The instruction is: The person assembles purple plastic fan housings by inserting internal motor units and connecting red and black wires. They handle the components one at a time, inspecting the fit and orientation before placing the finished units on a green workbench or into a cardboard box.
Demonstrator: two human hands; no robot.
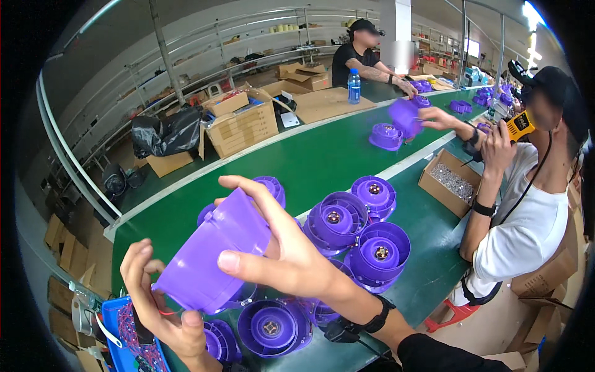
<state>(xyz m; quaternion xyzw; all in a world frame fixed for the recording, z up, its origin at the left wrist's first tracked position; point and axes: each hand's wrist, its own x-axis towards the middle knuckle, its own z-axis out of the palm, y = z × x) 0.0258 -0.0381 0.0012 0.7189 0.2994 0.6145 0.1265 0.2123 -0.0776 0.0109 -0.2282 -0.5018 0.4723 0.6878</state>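
I hold a purple plastic cup-shaped housing [214, 257] up in front of me with both hands. My left hand [162, 307] grips its lower left rim, thumb on the edge. My right hand [282, 248] wraps over its right side, fingers across the top. A thin red wire shows under the housing near my left thumb. Below and to the right, several round purple fan housings [378, 251] with metal hubs lie on the green conveyor belt [310, 158].
A blue tray [121, 335] with wired parts sits at the lower left. A co-worker in white on the right holds a yellow power screwdriver [519, 126] beside a cardboard box of screws [451, 181]. Another person sits farther back near a blue bottle [354, 85]. Cardboard boxes line the far side.
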